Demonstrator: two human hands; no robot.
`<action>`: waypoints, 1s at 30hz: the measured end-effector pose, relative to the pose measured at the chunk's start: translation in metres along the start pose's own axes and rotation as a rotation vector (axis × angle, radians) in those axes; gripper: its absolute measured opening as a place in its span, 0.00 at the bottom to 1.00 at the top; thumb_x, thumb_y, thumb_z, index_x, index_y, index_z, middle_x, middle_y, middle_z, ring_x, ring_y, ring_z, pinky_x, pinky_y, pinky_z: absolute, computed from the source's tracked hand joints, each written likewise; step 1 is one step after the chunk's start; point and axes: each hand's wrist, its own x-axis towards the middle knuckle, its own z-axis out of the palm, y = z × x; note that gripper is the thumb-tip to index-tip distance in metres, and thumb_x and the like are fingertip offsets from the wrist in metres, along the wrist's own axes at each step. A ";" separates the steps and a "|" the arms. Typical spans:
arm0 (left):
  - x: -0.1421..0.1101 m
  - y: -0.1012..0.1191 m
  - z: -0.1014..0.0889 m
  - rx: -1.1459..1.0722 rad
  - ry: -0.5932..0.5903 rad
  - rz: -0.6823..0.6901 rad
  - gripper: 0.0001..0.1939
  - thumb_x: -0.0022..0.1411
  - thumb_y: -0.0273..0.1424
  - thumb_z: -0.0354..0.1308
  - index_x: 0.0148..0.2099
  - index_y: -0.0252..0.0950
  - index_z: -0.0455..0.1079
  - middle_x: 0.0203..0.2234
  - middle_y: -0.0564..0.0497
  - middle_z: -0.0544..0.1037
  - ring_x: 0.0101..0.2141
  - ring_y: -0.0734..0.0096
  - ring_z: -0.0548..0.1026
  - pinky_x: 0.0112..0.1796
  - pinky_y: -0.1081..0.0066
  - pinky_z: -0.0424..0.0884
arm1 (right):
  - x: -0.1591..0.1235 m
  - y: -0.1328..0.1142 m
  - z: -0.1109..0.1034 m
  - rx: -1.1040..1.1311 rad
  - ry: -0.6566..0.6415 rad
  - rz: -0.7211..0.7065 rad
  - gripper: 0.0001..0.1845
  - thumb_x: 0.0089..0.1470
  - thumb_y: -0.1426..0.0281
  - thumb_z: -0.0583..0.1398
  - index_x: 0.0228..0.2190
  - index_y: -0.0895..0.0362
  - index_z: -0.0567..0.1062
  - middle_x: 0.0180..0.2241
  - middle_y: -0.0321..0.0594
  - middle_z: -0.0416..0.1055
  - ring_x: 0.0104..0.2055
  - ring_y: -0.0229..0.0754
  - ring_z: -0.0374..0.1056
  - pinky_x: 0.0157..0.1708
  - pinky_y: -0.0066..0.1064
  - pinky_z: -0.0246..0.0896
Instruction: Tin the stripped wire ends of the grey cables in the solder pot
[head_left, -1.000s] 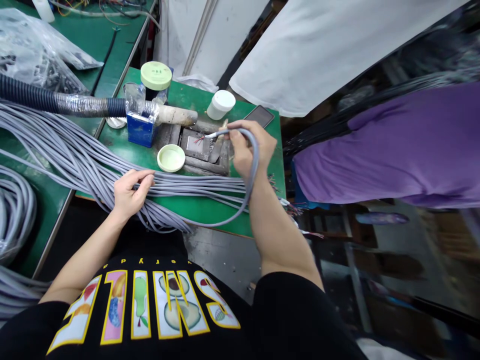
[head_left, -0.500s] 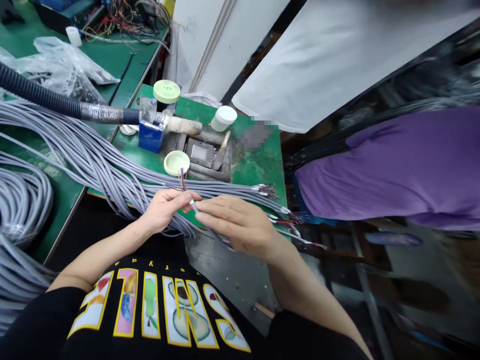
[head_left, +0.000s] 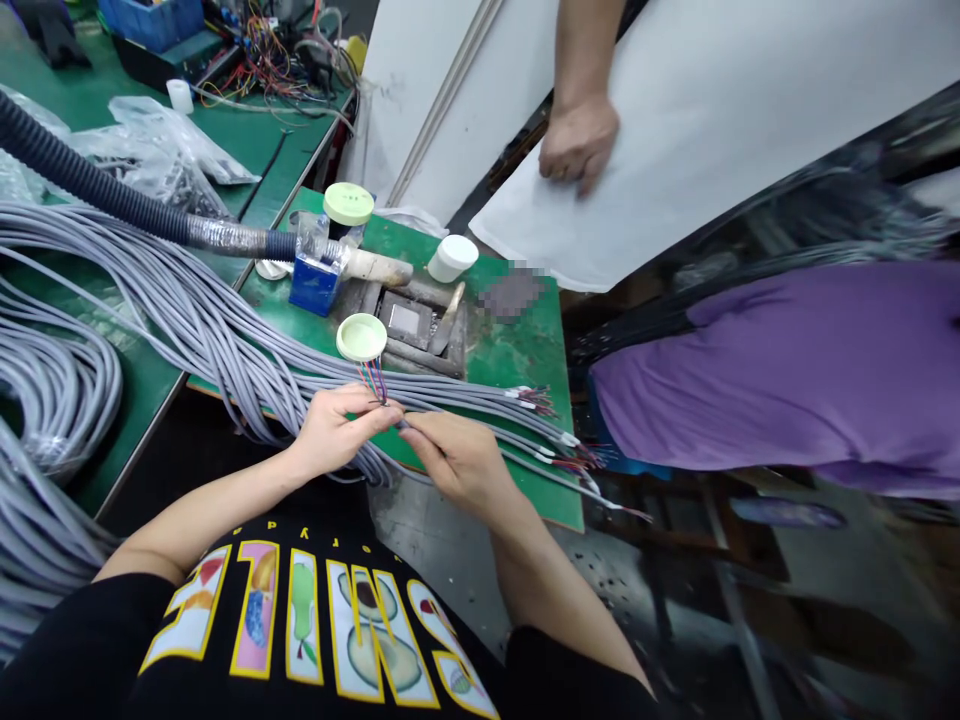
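Between my hands is the end of a grey cable (head_left: pixel 403 424), with its thin coloured wires (head_left: pixel 373 378) fanning out toward the bench. My left hand (head_left: pixel 339 428) pinches the cable near where the wires come out. Just to the right, my right hand (head_left: pixel 459 455) is closed on the grey jacket, thumb and forefinger together. Behind my hands lies a thick bundle of grey cables (head_left: pixel 255 345), their stripped ends (head_left: pixel 536 400) at the right of the bench. An open pale-green lid or dish (head_left: pixel 361 337) sits just beyond the wires.
A solder pot (head_left: pixel 406 319) with a flat scraper (head_left: pixel 448 322) is sunk in the green bench (head_left: pixel 510 350). A suction hose (head_left: pixel 112 190) ends above it. Jars stand around, including a white one (head_left: pixel 453 258). A co-worker's hand (head_left: pixel 579 145) rests on white sheeting; a person in purple (head_left: pixel 787 370) is at right.
My right hand has closed in on the cable, its fingers now curled rather than extended. A co-worker's hand has come into view at the top. The view has shifted slightly.
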 end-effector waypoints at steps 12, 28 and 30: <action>-0.001 0.001 -0.001 -0.126 -0.051 -0.151 0.19 0.56 0.47 0.61 0.25 0.35 0.77 0.29 0.47 0.83 0.29 0.67 0.79 0.32 0.70 0.74 | -0.003 0.001 0.005 0.055 0.031 0.018 0.13 0.62 0.71 0.52 0.33 0.56 0.77 0.26 0.40 0.78 0.26 0.40 0.72 0.26 0.30 0.62; -0.006 -0.008 -0.002 -0.217 -0.092 -0.157 0.26 0.57 0.52 0.57 0.23 0.36 0.77 0.28 0.44 0.83 0.32 0.63 0.80 0.36 0.65 0.75 | -0.006 -0.002 0.005 -0.065 0.073 -0.048 0.16 0.64 0.68 0.51 0.29 0.58 0.74 0.19 0.37 0.69 0.21 0.37 0.62 0.25 0.30 0.55; -0.006 -0.009 -0.003 -0.222 -0.102 -0.159 0.25 0.57 0.52 0.57 0.22 0.36 0.77 0.29 0.43 0.83 0.32 0.62 0.80 0.36 0.64 0.75 | -0.006 -0.003 0.004 -0.071 0.075 -0.059 0.15 0.64 0.69 0.51 0.29 0.58 0.74 0.19 0.37 0.69 0.21 0.37 0.62 0.25 0.30 0.54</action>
